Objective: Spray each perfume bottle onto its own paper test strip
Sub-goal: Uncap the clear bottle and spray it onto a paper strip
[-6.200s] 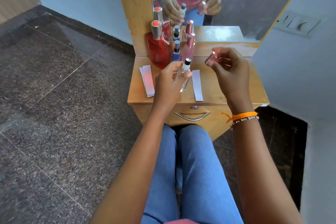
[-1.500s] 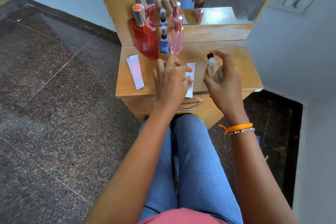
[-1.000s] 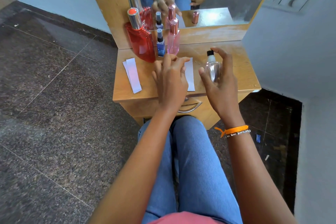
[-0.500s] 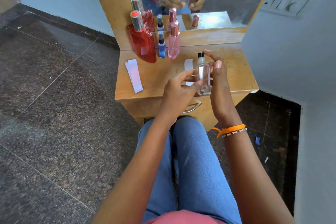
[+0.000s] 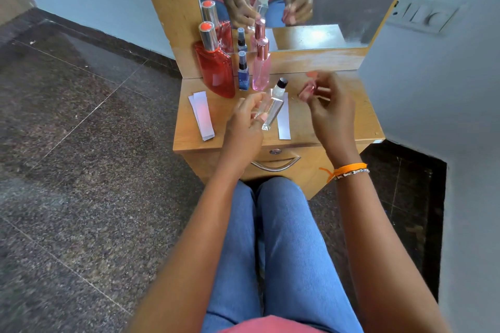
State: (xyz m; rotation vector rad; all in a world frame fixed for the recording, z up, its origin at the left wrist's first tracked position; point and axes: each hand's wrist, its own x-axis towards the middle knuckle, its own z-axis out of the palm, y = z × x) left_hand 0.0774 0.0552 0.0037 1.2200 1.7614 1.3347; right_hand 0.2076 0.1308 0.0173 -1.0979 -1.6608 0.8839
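Four perfume bottles are on view at the bench (image 5: 351,127): a red bottle (image 5: 216,73), a small blue bottle (image 5: 243,73) and a pink bottle (image 5: 261,67) standing in a row at its back, and one clear bottle (image 5: 272,108) held above it. One paper strip (image 5: 283,121) lies right of the clear bottle; a small stack of strips (image 5: 202,115) lies left, its number unclear. One pink cap (image 5: 307,92) is held apart.

My right hand (image 5: 328,108) is smeared by motion, so the pink cap (image 5: 306,93) in my fingertips is only a blur. The clear bottle (image 5: 272,105) covers the near strip's (image 5: 283,123) far left edge.
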